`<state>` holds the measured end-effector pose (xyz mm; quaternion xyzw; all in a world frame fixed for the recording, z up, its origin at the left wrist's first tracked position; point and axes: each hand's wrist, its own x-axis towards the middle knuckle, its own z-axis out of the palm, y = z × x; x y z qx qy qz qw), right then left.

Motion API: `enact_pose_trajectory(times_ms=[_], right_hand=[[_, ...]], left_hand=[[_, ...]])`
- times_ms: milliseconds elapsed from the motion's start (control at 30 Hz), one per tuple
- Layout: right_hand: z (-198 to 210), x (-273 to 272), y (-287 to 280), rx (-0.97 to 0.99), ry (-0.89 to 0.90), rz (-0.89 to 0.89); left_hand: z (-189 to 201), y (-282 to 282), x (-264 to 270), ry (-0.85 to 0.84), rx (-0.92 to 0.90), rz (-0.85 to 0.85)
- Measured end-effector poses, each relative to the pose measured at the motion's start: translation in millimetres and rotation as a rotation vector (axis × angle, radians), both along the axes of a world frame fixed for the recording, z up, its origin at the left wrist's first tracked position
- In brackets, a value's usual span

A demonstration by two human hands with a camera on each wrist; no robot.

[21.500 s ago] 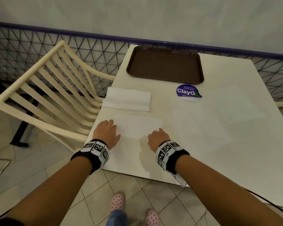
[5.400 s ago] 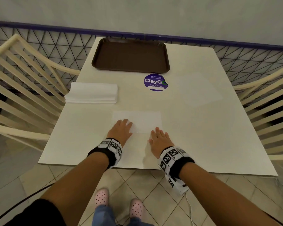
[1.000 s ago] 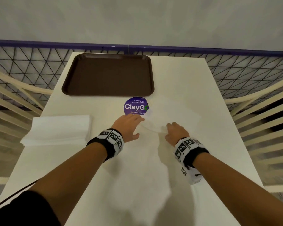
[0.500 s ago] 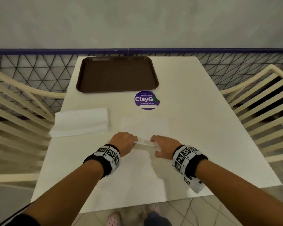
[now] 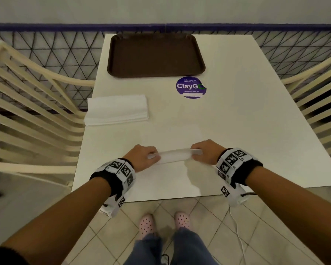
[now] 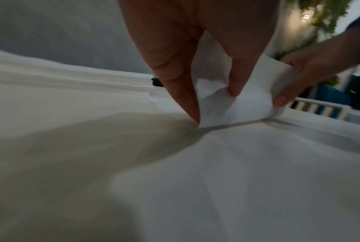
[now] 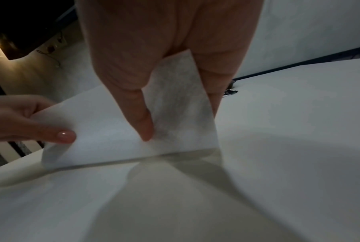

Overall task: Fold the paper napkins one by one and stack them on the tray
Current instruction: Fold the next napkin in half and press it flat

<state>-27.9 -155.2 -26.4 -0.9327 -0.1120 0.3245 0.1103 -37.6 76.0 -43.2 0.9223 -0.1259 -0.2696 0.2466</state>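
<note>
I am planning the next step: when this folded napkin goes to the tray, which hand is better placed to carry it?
Probably the left hand. The tray lies far and left of centre, nearer that side. Both it and the right hand now pinch the napkin ends, so either could.

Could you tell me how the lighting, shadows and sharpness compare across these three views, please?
Head view: evenly lit, sharp, edges bowed by the wide lens; the hands shade the table. Left wrist view: dim, soft, shadow below the napkin. Right wrist view: dim; the right hand looms blurred.
</note>
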Motion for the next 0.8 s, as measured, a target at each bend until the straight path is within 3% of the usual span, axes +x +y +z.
enact_pose_trajectory(times_ms=[233, 333, 533, 800], right_hand=[[7, 37, -12, -0.020, 0.080, -0.201], [-2, 52, -20, 0.083, 0.111, -0.286], [-13, 63, -21, 0.214, 0.182, -0.419], [-19, 75, -20, 0.214, 0.195, -0.455]], left_hand=[[2, 6, 20, 0.182, -0.049, 0.357], [-2, 6, 28, 0.265, -0.188, 0.506], [-5, 2, 41, 0.286, -0.229, 0.625], [-8, -1, 46, 0.247, -0.111, 0.646]])
